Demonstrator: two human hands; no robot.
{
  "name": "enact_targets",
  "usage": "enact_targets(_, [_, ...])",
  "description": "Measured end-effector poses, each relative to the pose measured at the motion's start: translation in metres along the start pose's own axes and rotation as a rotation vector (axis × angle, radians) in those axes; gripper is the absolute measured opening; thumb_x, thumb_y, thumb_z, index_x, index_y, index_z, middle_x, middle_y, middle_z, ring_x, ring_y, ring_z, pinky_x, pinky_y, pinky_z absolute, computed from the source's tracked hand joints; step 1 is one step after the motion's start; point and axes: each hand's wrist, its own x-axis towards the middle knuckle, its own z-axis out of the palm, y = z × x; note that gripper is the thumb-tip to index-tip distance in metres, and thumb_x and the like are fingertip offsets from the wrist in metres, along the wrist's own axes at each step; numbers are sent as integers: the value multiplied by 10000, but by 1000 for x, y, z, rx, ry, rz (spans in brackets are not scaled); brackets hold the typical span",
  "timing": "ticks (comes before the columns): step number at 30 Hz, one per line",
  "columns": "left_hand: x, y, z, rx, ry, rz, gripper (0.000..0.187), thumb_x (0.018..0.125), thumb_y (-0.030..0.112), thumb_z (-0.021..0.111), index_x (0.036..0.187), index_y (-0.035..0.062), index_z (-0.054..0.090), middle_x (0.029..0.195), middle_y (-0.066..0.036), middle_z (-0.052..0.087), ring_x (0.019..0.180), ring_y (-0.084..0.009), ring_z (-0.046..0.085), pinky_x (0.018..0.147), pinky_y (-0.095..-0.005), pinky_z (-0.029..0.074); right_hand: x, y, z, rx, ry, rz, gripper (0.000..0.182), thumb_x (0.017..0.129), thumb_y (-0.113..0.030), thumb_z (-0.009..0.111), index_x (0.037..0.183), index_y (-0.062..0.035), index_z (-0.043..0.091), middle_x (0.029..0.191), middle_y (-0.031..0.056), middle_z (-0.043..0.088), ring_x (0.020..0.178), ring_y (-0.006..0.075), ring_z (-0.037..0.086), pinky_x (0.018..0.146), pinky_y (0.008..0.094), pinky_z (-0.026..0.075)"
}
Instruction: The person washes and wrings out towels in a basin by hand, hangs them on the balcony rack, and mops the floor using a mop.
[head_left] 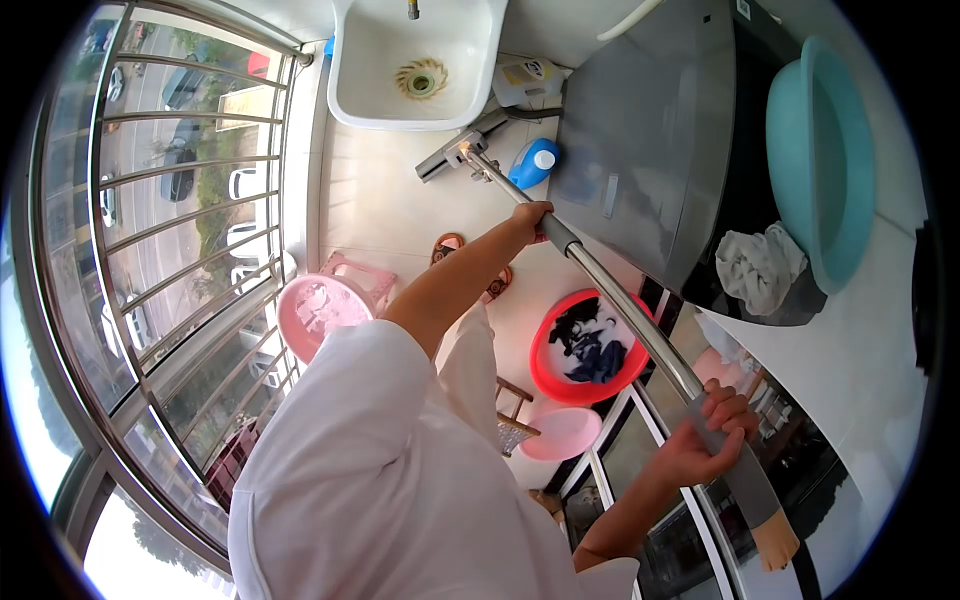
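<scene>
A long metal mop pole (630, 305) runs diagonally across the view. My left hand (532, 222) is closed round its grey upper grip section, nearer the mop head. Lower right, my right hand (715, 435) wraps round the grey sleeve near the other end. The flat mop head (462, 148) rests on the tiled floor (370, 190), below the white sink (345, 100). Close beside the mop head stands a blue bottle (533, 165) with a white cap.
A grey washing machine (640, 130) stands at right, with a teal basin (845, 170) and white cloth (760, 268) on it. On the floor are a red tub (537, 350) of soaking clothes, a pink basin (565, 435), another pink basin (290, 320) and a wooden stool (515, 400). Window railings line the left.
</scene>
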Motion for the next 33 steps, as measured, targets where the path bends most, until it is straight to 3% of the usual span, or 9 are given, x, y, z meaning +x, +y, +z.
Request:
enact_targets(7, [-22,-68,-21,127,14,-46,232,701,145,634,874,36,524,793,-90,547,643,-242,575,559,-406,506,-52,-31,-18,-135,151,26,153,769,-170,416,677,-92,322,582,36,343,562,145,365,670,355,383])
enact_targets(14, [-54,-66,-66,-185,-92,-53,319,793,281,613,985,50,505,812,-100,589,668,-245,613,657,-373,517,-14,-65,45,78,-350,-21,187,777,-186,500,713,-73,366,603,51,410,572,155,411,651,325,392])
enact_targets(17, [-93,-24,-119,175,-254,272,383,823,297,605,1050,16,476,913,-145,618,735,-276,630,710,-360,490,9,-79,123,177,-464,34,147,784,-111,532,749,-51,403,665,61,466,605,149,438,663,318,410])
enact_targets(19, [-125,-6,-145,807,236,979,480,765,264,641,1099,-16,441,961,-178,602,928,-287,603,775,-387,481,17,-89,184,204,-504,112,149,778,-97,617,788,-38,480,716,59,518,681,118,495,671,293,431])
enact_targets(22, [-183,23,-156,818,410,1389,527,702,246,690,1082,-28,448,977,-184,594,957,-284,578,804,-370,455,-13,-98,284,117,-894,107,214,767,-167,690,803,-21,538,708,9,523,615,75,478,602,247,408])
enact_targets(24, [-128,54,-214,583,275,1286,489,702,256,715,1027,-30,487,896,-123,588,833,-211,562,733,-329,451,-42,-94,332,152,-1007,53,334,725,-263,738,820,-25,524,705,-3,510,624,68,459,591,242,398])
enact_targets(27, [-286,72,-201,344,182,1239,259,840,214,638,708,14,540,660,-8,544,636,-85,474,627,-228,400,-89,-84,358,324,-1014,-249,371,766,-194,681,1030,-17,489,899,103,558,835,194,542,764,297,432])
enact_targets(29, [-283,77,-230,364,359,1414,208,840,178,627,735,19,543,681,-13,550,664,-100,496,653,-258,419,-90,-69,347,317,-973,-337,370,773,-153,670,1070,-19,494,965,106,563,919,202,556,797,300,439])
enact_targets(33, [-301,94,-292,148,353,1357,134,857,93,592,744,41,544,696,-54,589,823,-172,602,736,-276,424,-56,75,302,216,-1144,91,241,808,-56,597,1039,-37,529,1008,93,570,887,212,605,760,307,478])
